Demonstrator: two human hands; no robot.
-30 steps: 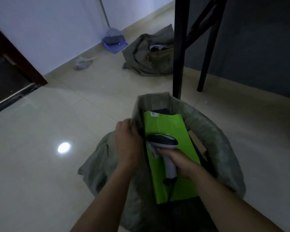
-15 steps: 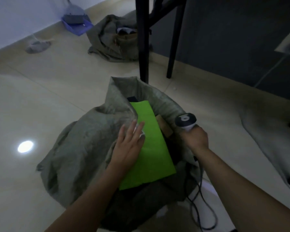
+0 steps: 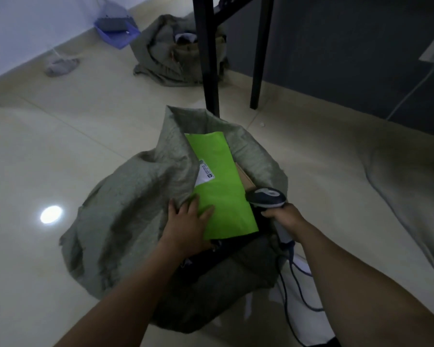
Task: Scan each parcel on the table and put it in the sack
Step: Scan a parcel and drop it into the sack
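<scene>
Inside the grey woven sack (image 3: 135, 209) lies a bright green flat parcel (image 3: 223, 186) (label up); the left hand (image 3: 186, 224) rests spread on it, while the right hand (image 3: 286, 216) is curled around a handheld scanner (image 3: 266, 197).

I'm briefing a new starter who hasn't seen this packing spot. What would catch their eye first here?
The bright green parcel stands out, lying in the open mouth of the grey sack on the floor, with the left hand flat on its near corner. Just right of it, the right hand grips a handheld scanner.
</scene>
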